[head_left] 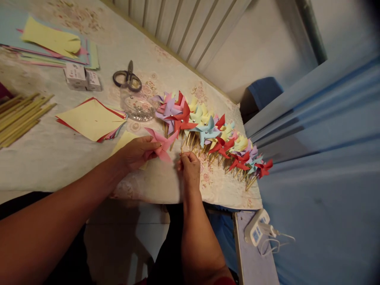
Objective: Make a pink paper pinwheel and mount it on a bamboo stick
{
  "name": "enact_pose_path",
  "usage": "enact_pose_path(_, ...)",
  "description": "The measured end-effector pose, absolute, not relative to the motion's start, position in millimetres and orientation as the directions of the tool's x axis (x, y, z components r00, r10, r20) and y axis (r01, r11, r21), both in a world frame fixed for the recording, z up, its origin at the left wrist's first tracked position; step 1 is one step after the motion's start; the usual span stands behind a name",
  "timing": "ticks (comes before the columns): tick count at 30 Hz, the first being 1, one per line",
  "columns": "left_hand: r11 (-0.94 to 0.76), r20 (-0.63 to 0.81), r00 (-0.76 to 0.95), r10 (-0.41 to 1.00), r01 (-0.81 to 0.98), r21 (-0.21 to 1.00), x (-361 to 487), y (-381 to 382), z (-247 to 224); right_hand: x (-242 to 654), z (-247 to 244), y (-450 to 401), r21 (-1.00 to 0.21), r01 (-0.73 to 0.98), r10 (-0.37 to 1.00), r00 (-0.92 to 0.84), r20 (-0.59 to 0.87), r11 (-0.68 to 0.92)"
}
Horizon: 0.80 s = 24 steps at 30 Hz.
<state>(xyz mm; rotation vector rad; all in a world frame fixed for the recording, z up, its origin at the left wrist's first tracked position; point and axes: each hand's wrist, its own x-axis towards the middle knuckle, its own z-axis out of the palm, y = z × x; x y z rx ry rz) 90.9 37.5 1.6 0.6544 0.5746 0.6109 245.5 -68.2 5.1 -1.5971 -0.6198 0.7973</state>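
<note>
My left hand [138,152] pinches a pink paper pinwheel [162,145] near its centre, its blades spread toward the right. To the right, my right hand [190,168] is closed, its thumb and finger pressed together at the lower end of what looks like a thin stick [182,150]. The stick and the pinwheel are apart. Just beyond both hands lies a long row of finished pinwheels [206,128] in red, purple, blue, yellow and pink on sticks. Part of a yellow paper sheet [126,140] shows beneath my left hand.
Square coloured papers [92,118] lie stacked at the left, near wooden sticks [26,116]. Farther back are a clear dish of small metal pieces [139,107], scissors [128,79], small boxes [78,76] and more paper [50,39]. A power strip [257,227] sits at the lower right.
</note>
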Motion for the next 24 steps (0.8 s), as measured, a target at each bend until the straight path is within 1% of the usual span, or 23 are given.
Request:
enact_pose_path(8, 0.641, -0.318, 0.655, 0.686, -0.337, 0.69, 90.0, 37.7, 0.7, 242.8, 5.5, -68.0, -0.99, -0.085, 0.827, 0.544, -0.143, -0.116)
enact_pose_path(12, 0.643, -0.328, 0.645, 0.69, -0.337, 0.688, 87.6, 37.4, 4.3, 240.9, 6.7, -68.0, -0.987, -0.079, 0.818, 0.553, -0.16, -0.14)
enact_pose_path(24, 0.645, -0.335, 0.641, 0.691, -0.337, 0.686, 82.7, 37.7, 9.3, 241.1, 2.2, -65.8, -0.984, 0.001, 0.788, 0.6, -0.142, -0.178)
